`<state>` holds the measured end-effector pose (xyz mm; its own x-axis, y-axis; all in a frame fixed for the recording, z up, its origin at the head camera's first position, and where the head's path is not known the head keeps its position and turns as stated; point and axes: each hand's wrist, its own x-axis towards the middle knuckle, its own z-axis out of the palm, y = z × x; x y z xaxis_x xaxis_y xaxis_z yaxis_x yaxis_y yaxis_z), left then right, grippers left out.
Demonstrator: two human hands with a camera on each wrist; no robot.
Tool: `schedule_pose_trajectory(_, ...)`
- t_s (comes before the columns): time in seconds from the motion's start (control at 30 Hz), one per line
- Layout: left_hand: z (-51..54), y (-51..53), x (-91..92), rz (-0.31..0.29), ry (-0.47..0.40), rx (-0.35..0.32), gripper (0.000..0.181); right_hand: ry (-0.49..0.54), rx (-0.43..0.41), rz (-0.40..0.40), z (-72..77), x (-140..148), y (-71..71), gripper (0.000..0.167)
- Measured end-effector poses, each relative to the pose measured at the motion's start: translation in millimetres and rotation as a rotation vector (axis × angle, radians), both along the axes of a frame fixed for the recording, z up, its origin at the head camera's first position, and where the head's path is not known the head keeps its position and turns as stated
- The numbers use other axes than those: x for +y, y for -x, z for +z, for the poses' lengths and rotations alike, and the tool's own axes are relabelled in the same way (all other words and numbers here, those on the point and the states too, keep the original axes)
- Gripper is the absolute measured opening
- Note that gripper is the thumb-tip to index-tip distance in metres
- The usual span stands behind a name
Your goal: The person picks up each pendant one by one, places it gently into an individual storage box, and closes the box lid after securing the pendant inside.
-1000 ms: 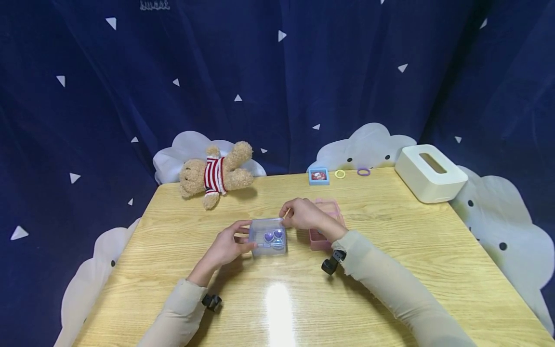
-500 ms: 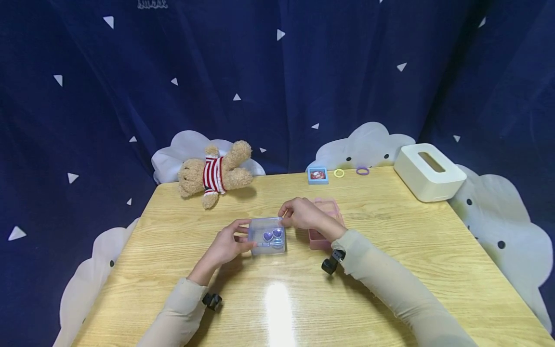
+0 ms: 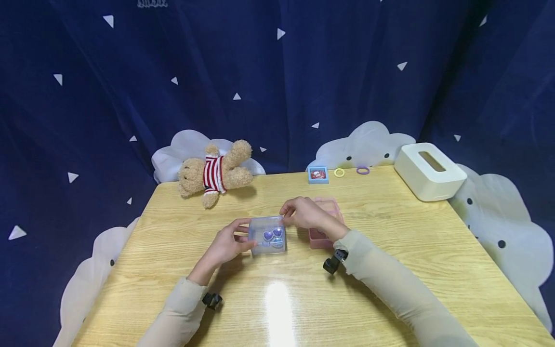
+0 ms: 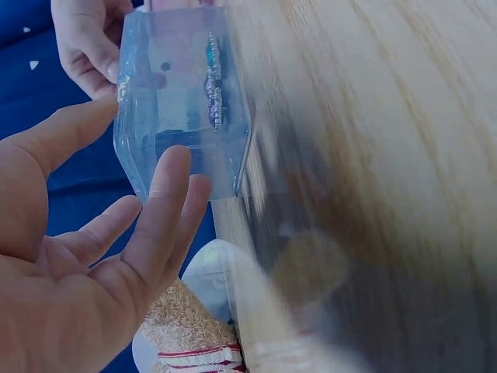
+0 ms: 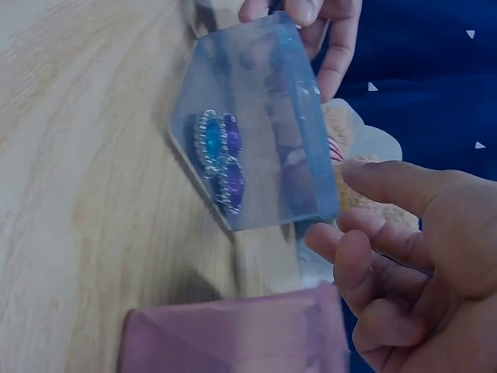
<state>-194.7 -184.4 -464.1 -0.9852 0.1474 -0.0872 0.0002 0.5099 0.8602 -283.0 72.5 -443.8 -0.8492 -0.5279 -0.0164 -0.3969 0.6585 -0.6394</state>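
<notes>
In the head view a clear bluish plastic box (image 3: pixel 260 236) lies between both hands at the middle of the table, its lid down. Inside are purple heart-shaped gems (image 3: pixel 268 235) and a blue gem (image 5: pixel 212 141), all with beaded silver rims. My left hand (image 3: pixel 227 243) holds the box's left side, thumb at the near corner and fingers at the far one. The thumb and fingertips of my right hand (image 3: pixel 303 213) are at its far right corner. Just right of it stands a pink box (image 3: pixel 321 242) with its lid raised, partly hidden by the right wrist.
A teddy bear (image 3: pixel 214 174) in a striped shirt lies at the back left. Along the back edge are a small blue square box (image 3: pixel 318 180), a yellow ring (image 3: pixel 339 172) and a purple ring (image 3: pixel 363 170). A white tissue box (image 3: pixel 429 180) stands at the back right.
Both hands keep nearly the same place on the clear box. The right hand has shifted very slightly at the far corner. The head view has moved a little.
</notes>
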Motion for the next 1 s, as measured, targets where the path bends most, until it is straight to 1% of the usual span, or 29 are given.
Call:
schedule_pose_trajectory(0.13, 2.1, -1.8, -0.5, 0.01, -0.004, 0.015, 0.066, 0.033, -0.015, -0.005, 4.9, 7.0, 1.2, 0.019)
schedule_pose_trajectory(0.23, 5.9, -3.2, -2.0, 0.02, 0.003, 0.043, 0.06, 0.075, -0.05, -0.031, 9.5, 14.4, 2.2, 0.02)
schedule_pose_trajectory(0.33, 10.4, -3.7, -3.8, 0.031, 0.003, 0.072, 0.053, 0.106, -0.066, -0.067, 14.8, 23.3, 2.2, 0.017)
schedule_pose_trajectory(0.53, 18.9, -2.0, -0.4, 0.039, -0.017, 0.139, 0.045, 0.14, -0.053, -0.121, 21.0, 43.4, 5.3, 0.017)
schedule_pose_trajectory(0.63, 22.9, -0.9, 5.8, 0.034, -0.033, 0.169, 0.043, 0.14, -0.034, -0.142, 20.8, 52.9, 10.0, 0.015)
schedule_pose_trajectory(0.73, 26.1, 0.5, 14.4, 0.025, -0.034, 0.191, 0.042, 0.155, -0.035, -0.152, 20.1, 62.5, 14.9, 0.016)
schedule_pose_trajectory(0.83, 27.8, 2.2, 24.8, 0.014, -0.038, 0.196, 0.041, 0.174, -0.053, -0.166, 19.9, 72.4, 18.3, 0.018)
schedule_pose_trajectory(0.93, 27.9, 3.7, 36.7, -0.008, -0.06, 0.201, 0.04, 0.175, -0.054, -0.185, 19.2, 82.5, 20.2, 0.019)
schedule_pose_trajectory(1.0, 27.8, 4.3, 45.6, -0.033, -0.074, 0.205, 0.039, 0.175, -0.055, -0.2, 17.9, 89.0, 21.2, 0.02)
